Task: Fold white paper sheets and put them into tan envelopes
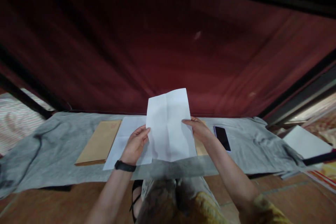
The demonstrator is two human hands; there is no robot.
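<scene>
A white sheet of paper (pixel 168 126) with crease lines is held up in front of me by both hands. My left hand (pixel 135 144) pinches its left edge, thumb in front and fingers behind. On the right edge, my right hand (pixel 198 128) grips the same sheet with the thumb on its face. Under and left of it lies more white paper (pixel 119 148) on the grey cloth. A brown envelope stack (pixel 98 143) rests further left. Part of another brown envelope (pixel 201 148) shows behind the sheet, beneath my right hand.
A grey cloth (pixel 57 147) covers the narrow table. A phone (pixel 222 138) with a dark screen lies right of my right hand. Behind the table hangs a dark red fabric (pixel 157 49). A white box-like object (pixel 306 141) stands off the right end.
</scene>
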